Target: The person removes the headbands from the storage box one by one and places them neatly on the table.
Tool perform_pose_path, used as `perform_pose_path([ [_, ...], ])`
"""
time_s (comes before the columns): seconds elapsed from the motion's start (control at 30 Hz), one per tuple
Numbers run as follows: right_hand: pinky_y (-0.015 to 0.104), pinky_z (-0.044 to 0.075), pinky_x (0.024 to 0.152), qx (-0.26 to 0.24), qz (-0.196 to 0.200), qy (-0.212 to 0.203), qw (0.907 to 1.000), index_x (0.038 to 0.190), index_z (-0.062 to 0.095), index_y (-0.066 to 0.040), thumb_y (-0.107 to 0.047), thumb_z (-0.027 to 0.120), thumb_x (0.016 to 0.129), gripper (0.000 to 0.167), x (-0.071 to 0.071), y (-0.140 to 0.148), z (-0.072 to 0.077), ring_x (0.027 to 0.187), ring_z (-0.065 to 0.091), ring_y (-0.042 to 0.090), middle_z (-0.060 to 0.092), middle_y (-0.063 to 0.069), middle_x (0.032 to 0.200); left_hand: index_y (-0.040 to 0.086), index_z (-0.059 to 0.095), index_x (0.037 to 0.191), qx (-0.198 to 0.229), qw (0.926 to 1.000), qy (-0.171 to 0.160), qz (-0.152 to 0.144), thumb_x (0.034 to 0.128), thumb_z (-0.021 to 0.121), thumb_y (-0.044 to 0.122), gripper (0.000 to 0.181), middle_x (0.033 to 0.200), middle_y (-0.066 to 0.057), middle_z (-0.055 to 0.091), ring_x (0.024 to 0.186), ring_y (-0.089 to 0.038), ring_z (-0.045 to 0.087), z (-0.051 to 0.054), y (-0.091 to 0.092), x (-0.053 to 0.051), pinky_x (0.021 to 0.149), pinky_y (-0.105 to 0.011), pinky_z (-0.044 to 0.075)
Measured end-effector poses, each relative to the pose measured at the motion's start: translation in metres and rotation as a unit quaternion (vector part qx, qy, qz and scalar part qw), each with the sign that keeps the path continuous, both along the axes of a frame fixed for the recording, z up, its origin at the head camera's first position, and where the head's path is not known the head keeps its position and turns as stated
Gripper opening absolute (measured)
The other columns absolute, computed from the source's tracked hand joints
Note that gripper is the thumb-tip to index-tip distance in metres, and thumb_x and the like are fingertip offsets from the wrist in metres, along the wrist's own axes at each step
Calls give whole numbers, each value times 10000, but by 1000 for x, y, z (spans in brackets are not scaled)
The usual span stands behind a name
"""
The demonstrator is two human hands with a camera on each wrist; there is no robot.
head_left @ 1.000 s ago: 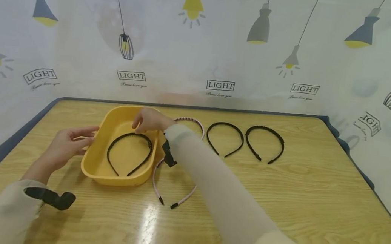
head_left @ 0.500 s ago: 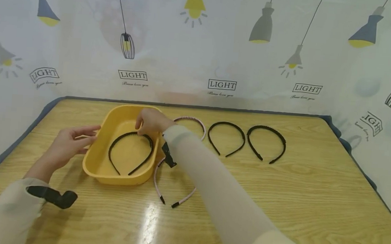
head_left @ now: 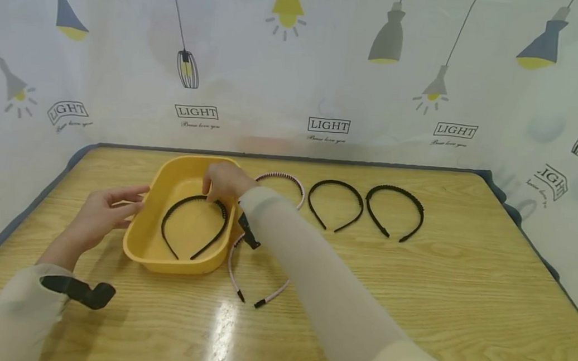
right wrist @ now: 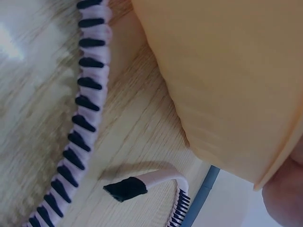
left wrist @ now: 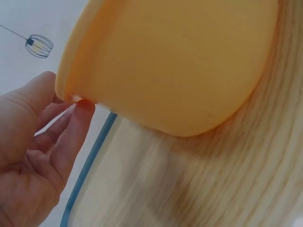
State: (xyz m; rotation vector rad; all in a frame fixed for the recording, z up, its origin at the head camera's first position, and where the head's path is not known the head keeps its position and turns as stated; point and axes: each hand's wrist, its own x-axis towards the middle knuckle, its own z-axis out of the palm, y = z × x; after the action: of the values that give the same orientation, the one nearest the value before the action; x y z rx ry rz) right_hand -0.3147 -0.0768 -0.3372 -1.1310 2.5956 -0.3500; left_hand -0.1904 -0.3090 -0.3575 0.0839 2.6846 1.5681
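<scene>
A black headband (head_left: 166, 221) lies inside the yellow plastic basin (head_left: 129, 247), its two ends toward the near side. My right hand (head_left: 228, 181) reaches over the basin's right rim, fingers curled down at the top of this headband; its fingertips are partly hidden. In the right wrist view only a bit of that hand shows at the basin rim. My left hand (head_left: 103, 212) is at the basin's left side, fairly straight fingers touching the outer edge. The left wrist view shows its fingertips (left wrist: 85, 108) against the underside of the rim.
Two pink headbands with black wrapping, one far (head_left: 300, 192) and one near (head_left: 230, 271), lie right of the basin, partly under my right arm. Farther right are two black headbands, a plain one (head_left: 360, 199) and a braided-looking one (head_left: 420, 206). A printed curtain (head_left: 265, 89) stands behind the table.
My right hand has shifted slightly to the right along the top of the black headband. The left hand and the basin stay as they were; the view drifts a little.
</scene>
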Motion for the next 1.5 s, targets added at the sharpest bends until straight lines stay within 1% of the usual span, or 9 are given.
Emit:
perform_pose_path([
  [0.1,217,438,887,107,-3,56,9999,1051,702,-158,-202,691,831,224,0,-1,-1,1032,547,123,641,-53,1058,-41,411,1344,-40,10000,-24,17,925,562,231,522,1029,32,509,876,107,518,0,0,0,684,-247,547],
  [0.23,222,439,889,179,-67,62,9998,1050,697,-159,-196,695,829,225,-1,-2,-1,1035,547,127,640,-52,1058,-41,407,1347,-69,10000,-37,16,925,561,237,528,1043,5,505,877,110,514,-1,-1,-1,686,-248,547],
  [0.57,228,451,875,256,-105,63,9996,1066,692,-169,-188,689,833,234,0,-2,-2,1026,552,113,639,-63,1065,-44,417,1339,49,10000,-9,19,920,572,226,522,1000,94,519,888,91,520,1,1,0,684,-248,547],
  [0.73,219,461,852,262,-169,76,9995,1066,691,-178,-177,679,839,227,0,-3,-3,1011,558,99,640,-70,1056,-34,424,1339,90,10000,-21,20,918,575,222,515,996,101,522,889,91,523,1,1,0,685,-248,547],
  [1.0,219,463,842,92,-182,156,9997,1049,697,-174,-169,677,836,214,0,-1,-4,997,561,97,644,-68,1035,-38,421,1339,117,9999,-19,-1,917,577,221,520,994,97,525,885,100,529,-1,0,-1,685,-248,547],
  [1.23,211,473,819,-150,-241,37,9996,1038,709,-178,-164,674,837,205,1,0,-4,999,566,97,650,-71,1036,-25,432,1338,160,9999,-5,-27,916,578,218,509,981,114,534,887,91,536,-1,-1,-1,683,-246,546],
  [1.5,187,479,789,-355,-216,-44,9991,1029,720,-171,-128,634,855,198,0,1,-4,983,572,88,658,-68,1021,-48,418,1337,57,10000,-27,4,921,570,214,514,987,100,529,878,93,529,0,1,0,683,-251,547],
])
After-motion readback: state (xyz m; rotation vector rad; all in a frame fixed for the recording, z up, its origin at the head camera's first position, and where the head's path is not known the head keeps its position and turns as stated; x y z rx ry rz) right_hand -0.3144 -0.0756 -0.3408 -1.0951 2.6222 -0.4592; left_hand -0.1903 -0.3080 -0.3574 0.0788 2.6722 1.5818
